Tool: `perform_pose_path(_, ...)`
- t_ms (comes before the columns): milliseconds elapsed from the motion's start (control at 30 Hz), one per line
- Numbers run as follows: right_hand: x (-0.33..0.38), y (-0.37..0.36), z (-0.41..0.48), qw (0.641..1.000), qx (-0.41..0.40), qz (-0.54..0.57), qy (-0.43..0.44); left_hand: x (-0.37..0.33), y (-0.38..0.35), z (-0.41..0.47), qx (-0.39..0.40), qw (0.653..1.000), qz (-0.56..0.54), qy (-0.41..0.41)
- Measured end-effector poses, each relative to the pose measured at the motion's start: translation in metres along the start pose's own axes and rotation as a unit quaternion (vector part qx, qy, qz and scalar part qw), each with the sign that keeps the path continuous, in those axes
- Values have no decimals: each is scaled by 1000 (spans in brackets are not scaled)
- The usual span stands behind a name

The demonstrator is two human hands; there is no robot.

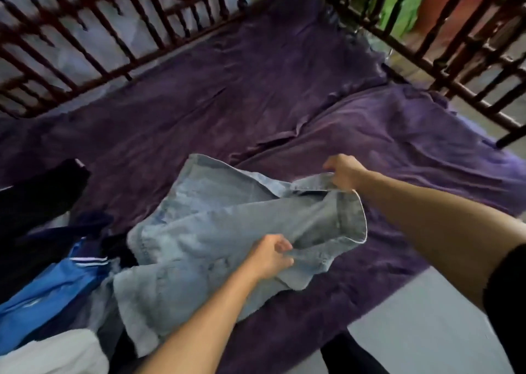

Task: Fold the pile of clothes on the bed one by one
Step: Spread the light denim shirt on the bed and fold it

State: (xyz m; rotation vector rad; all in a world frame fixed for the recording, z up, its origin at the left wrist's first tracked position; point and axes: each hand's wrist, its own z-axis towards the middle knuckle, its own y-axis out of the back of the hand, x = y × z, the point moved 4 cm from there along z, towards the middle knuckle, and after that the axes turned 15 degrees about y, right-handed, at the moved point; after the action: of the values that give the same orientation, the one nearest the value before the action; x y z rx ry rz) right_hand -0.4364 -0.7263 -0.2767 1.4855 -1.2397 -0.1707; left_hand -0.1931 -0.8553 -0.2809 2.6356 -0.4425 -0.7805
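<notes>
Purple bedspread [284,89] on a railed bed; both hands hold a pale denim shirt [216,231] low over its near-left part.
Heavy motion blur. Pile of clothes [42,231] cut off at the left edge, only a blue striped garment [57,285], a white one [54,353] and dark pieces readable. Left hand [270,257] pinches the shirt's front edge, fingers curled. Right hand [343,173] grips the collar end, fingertips hidden in fabric. Rumpled, soft bedspread lies bare beyond and to the right. Dark wooden rails [85,46] close the far sides.
</notes>
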Motion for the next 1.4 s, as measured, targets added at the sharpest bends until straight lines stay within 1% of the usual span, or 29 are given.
perform_pose_path(133,-56,-22,28,997,-22,40,-54,-9,9,50,-29,998,42,25)
perform_pose_path(200,-80,-40,22,990,-48,68,-111,-7,22,67,-46,994,87,41)
perform_pose_path(267,-101,-64,2,974,-77,104,-187,-8,37,87,-65,988,128,47)
perform_pose_path(367,-125,-112,-41,928,-117,179,-304,-23,53,124,-102,978,178,23)
perform_pose_path(433,-131,-155,-73,881,-146,248,-376,-41,51,151,-127,971,203,-18)
perform_pose_path(500,-122,-202,-99,828,-184,328,-416,-62,40,181,-148,965,210,-59)
perform_pose_path(533,-113,-223,-107,805,-201,369,-419,-73,33,197,-153,963,207,-78)
perform_pose_path(600,-99,-256,-113,769,-226,451,-391,-98,13,229,-145,964,194,-112)
perform_pose_path(667,-89,-271,-113,751,-246,500,-354,-118,-12,256,-114,965,194,-134)
perform_pose_path(733,-90,-271,-110,741,-270,514,-339,-125,-40,275,-43,966,226,-119)
perform_pose_path(800,-97,-261,-109,735,-291,510,-340,-118,-65,280,20,948,310,-73)
perform_pose_path(833,-105,-250,-108,734,-302,501,-346,-113,-72,279,24,933,355,-52)
perform_pose_path(867,-115,-236,-108,734,-318,486,-352,-113,-74,276,4,923,382,-45)
perform_pose_path(900,-130,-217,-108,737,-342,461,-356,-119,-69,273,-34,924,376,-55)
perform_pose_path(933,-147,-194,-106,745,-368,427,-356,-129,-59,269,-84,932,346,-72)
perform_pose_path(1000,-184,-141,-98,767,-412,352,-345,-161,-33,265,-178,950,240,-95)
perform_pose_path(1033,-203,-114,-92,778,-430,317,-331,-180,-22,266,-201,956,186,-105)
perform_pose_path(1067,-221,-88,-85,791,-441,281,-317,-200,-16,266,-206,961,145,-114)
perform_pose_path(1100,-238,-67,-77,805,-443,246,-310,-219,-14,268,-191,965,124,-129)
perform_pose_path(1167,-271,-41,-61,833,-405,186,-327,-244,-19,274,-138,973,106,-153)
perform_pose_path(1200,-284,-36,-56,850,-359,163,-349,-249,-22,279,-118,976,112,-147)
perform_pose_path(1233,-294,-37,-51,867,-296,144,-374,-246,-23,286,-106,977,121,-138)
perform_pose_path(1300,-298,-44,-46,894,-178,99,-399,-223,-11,295,-140,972,155,-110)
perform_pose_path(1333,-292,-46,-41,907,-154,60,-387,-205,-1,296,-167,967,170,-92)
perform_pose_path(1400,-265,-49,-24,937,-157,-30,-311,-157,23,293,-217,963,154,-38)
